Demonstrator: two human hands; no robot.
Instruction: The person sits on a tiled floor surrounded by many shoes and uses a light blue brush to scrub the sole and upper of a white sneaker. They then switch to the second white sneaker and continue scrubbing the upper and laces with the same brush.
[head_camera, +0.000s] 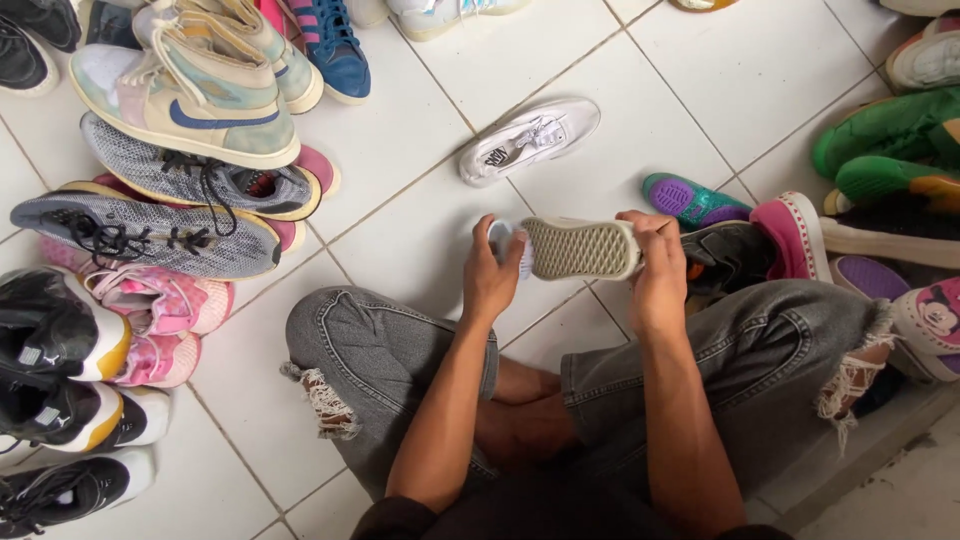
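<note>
Head view: the person sits cross-legged on the tiled floor (620, 60). The right hand (655, 262) is closed around a shoe (585, 248) turned sole-up above the knees; the left hand (490, 272) is curled around a small brush (503, 240) at the shoe's toe end. Piled sneakers (170, 170) crowd the left side. The one-handed hold looks loose, so hard strokes could twist the shoe free onto the white shoe (528, 138) beyond.

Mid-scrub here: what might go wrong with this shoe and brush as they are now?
The right hand grips the shoe only at one end, sole up, so it may twist under pressure. The left hand holds the brush right at the toe edge, where it might slip off. Dirt may drop onto the grey jeans below.
</note>
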